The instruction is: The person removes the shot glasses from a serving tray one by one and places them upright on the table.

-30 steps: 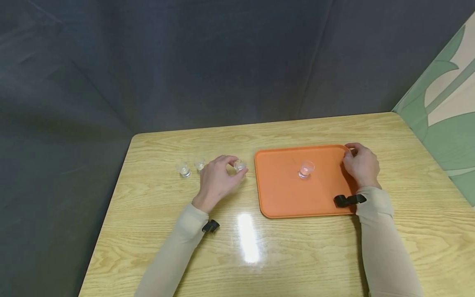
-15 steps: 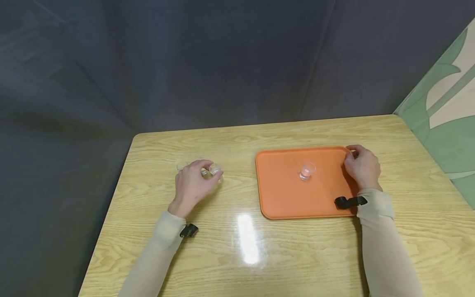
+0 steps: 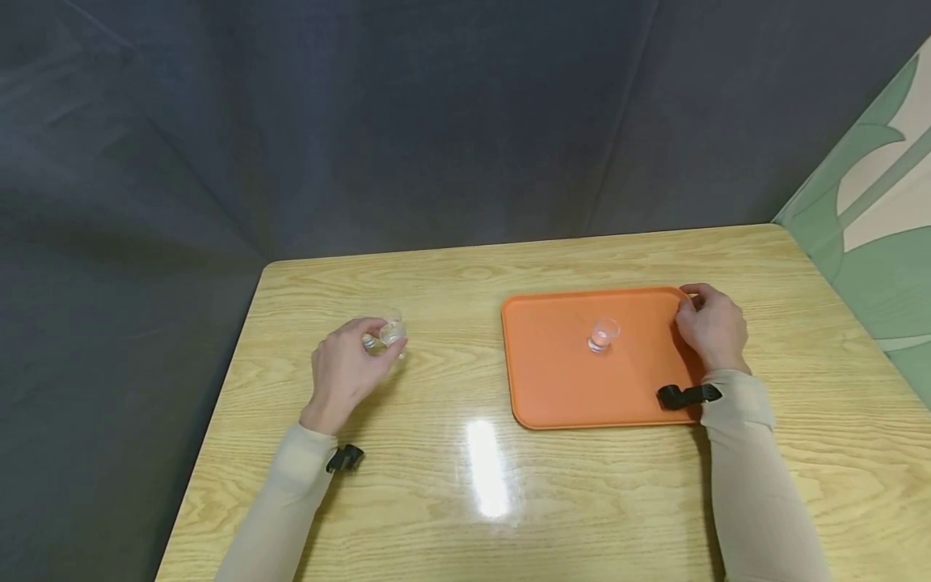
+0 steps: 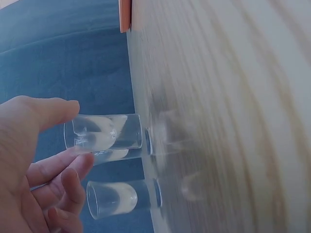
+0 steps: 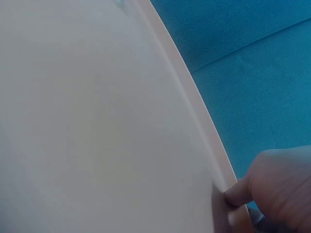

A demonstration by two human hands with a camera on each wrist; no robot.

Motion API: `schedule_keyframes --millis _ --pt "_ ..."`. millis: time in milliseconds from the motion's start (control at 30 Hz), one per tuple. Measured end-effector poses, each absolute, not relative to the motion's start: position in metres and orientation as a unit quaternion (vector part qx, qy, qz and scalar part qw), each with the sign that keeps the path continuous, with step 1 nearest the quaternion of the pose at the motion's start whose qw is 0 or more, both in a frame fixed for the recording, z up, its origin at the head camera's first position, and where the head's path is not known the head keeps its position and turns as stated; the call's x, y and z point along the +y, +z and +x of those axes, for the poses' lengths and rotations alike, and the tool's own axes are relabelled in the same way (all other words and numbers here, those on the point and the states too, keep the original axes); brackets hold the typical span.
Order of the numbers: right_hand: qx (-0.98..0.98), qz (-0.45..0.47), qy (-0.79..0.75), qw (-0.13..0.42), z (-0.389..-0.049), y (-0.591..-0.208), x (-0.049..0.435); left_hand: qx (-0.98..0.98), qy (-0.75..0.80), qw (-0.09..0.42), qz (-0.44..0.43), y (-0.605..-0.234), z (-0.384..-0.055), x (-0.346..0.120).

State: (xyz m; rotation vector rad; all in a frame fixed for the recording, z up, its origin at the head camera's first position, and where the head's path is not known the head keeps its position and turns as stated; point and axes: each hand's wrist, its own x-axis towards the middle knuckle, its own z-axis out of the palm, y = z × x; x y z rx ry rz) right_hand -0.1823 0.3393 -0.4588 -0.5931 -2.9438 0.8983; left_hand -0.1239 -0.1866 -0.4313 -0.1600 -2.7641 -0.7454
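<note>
Pinching glass near rim, left grip likely leaves base free below; right grip pinches tray edge, probably steadying it.

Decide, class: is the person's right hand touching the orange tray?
Touching. The right wrist view shows it: the thumb of the right hand laps over the rim of the orange tray, with no gap visible.
</note>
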Motion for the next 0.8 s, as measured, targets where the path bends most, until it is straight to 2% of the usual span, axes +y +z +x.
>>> schedule_keyframes --millis 267,800 --pt "-0.938 -0.193 0.289 0.01 -0.1828 -0.4588 0.3387 -0.957 -0.24 0.153 -0.055 -0.433 -0.1244 -0.1923" --pt "-0.939 -0.192 0.285 0.01 -0.1828 -0.4596 0.3391 -0.966 -0.218 0.13 -0.05 -0.4306 -0.1234 -0.1916"
